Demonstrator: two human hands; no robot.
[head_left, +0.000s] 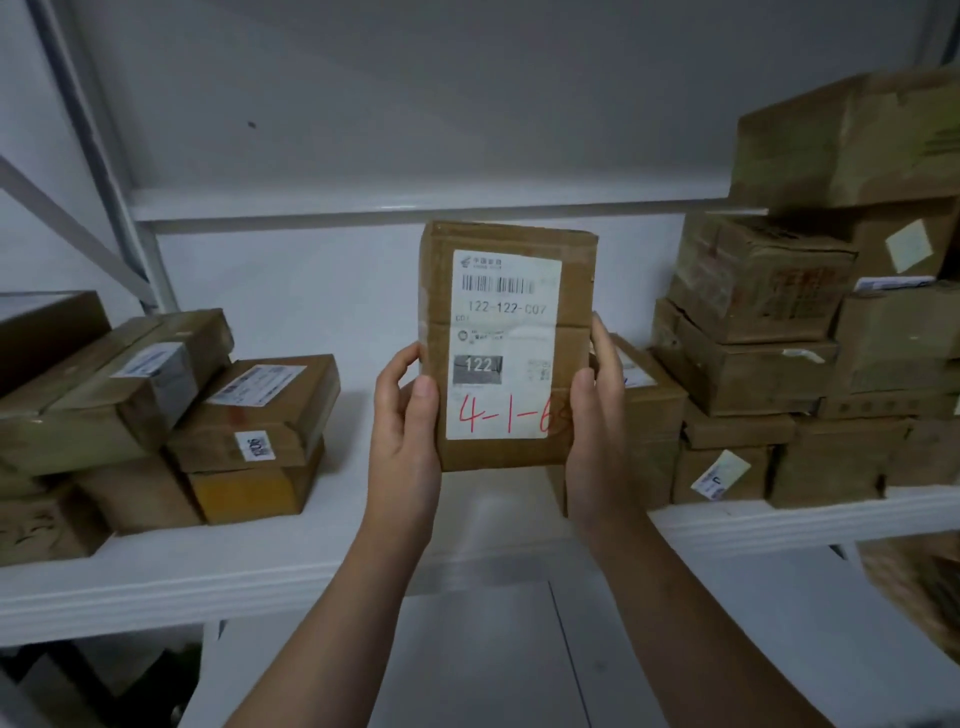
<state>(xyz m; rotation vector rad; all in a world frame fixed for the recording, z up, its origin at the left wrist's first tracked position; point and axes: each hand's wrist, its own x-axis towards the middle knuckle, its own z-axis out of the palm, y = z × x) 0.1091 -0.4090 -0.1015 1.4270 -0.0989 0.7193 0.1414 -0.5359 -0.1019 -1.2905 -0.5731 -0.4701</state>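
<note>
- Pinching the parcel (506, 343) by its left edge with the left hand (402, 441).
- Holding it upright above the shelf (208, 582), probably label-checking.
- Clasping its right edge with the right hand (597, 431).
- Next, likely setting it flat beside the right stack (743, 364).

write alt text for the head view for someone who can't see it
A left hand and a right hand hold a cardboard parcel upright by its side edges, in front of a white shelf. Its white label shows a barcode and red handwriting starting 4-1-6. Stacked boxes flank it on the shelf.
</note>
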